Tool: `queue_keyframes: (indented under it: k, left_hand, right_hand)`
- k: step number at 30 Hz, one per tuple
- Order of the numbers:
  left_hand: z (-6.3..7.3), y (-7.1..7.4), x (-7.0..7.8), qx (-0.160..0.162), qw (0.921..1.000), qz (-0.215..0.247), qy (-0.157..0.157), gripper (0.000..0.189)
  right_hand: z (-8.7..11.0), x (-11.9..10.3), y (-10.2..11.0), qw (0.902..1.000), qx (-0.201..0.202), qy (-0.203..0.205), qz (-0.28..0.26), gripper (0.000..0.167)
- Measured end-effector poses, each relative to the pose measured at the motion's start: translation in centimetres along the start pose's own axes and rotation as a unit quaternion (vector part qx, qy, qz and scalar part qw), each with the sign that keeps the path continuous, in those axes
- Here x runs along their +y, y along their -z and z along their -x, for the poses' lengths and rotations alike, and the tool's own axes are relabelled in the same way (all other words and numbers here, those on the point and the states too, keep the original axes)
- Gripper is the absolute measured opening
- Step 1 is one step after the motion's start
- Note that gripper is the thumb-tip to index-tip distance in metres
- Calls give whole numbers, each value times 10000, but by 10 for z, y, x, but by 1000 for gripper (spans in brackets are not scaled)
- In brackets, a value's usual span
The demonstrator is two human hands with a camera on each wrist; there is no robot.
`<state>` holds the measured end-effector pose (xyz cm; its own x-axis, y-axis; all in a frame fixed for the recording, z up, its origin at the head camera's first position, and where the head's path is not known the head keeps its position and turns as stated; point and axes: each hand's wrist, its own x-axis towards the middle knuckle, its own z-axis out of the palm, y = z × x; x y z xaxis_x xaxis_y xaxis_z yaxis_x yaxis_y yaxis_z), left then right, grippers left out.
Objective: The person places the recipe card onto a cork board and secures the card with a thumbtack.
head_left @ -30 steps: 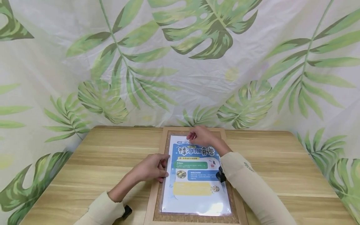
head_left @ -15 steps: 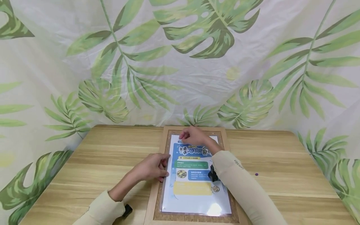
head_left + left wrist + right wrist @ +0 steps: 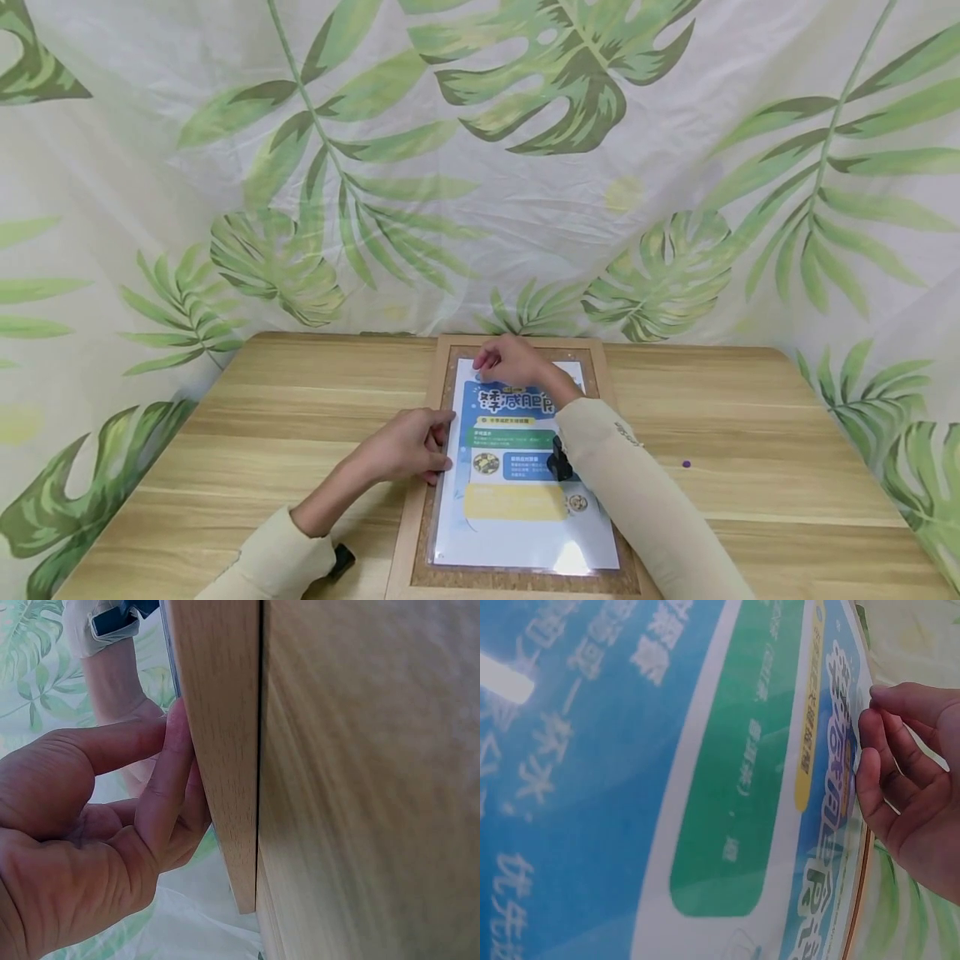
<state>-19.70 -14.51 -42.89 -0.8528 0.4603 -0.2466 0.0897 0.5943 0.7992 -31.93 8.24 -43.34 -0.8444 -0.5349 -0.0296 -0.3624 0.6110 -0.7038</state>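
A plastic-covered sheet (image 3: pixel 527 537) with blue, green and yellow printing lies on a cork board (image 3: pixel 480 579) with a wooden frame. My left hand (image 3: pixel 408 446) rests at the sheet's left edge, thumb and fingers stretched onto it. In the left wrist view, its fingertips (image 3: pixel 177 724) are right beside the wooden frame (image 3: pixel 217 742). My right hand (image 3: pixel 513 364) is at the sheet's top left corner, thumb and forefinger tips together. Between them, a small dark push pin (image 3: pixel 874 696) is mostly hidden; the other fingers are bent against the sheet's upper part.
The wooden table (image 3: pixel 322 379) runs out to both sides of the board. A small purple thing (image 3: pixel 686 464) lies on the table to the right. A leaf-printed curtain (image 3: pixel 480 208) hangs directly behind the table's far edge.
My right hand has moved left along the sheet's top edge to its corner. The purple thing on the table has come out from behind the right sleeve. My left hand has stayed in place.
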Motion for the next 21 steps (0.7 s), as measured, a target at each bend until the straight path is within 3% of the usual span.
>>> queue_keyframes:
  k: [7, 21]
  left_hand:
    - [-1, 2, -3, -45, 10000, -50, -45, 74]
    - [-2, 0, -3, 32, 9999, -23, 116, 73]
  right_hand:
    - [0, -2, -5, 9996, 71, -240, 142, 10]
    - [-12, 4, -10, 9994, 261, -149, 147, 12]
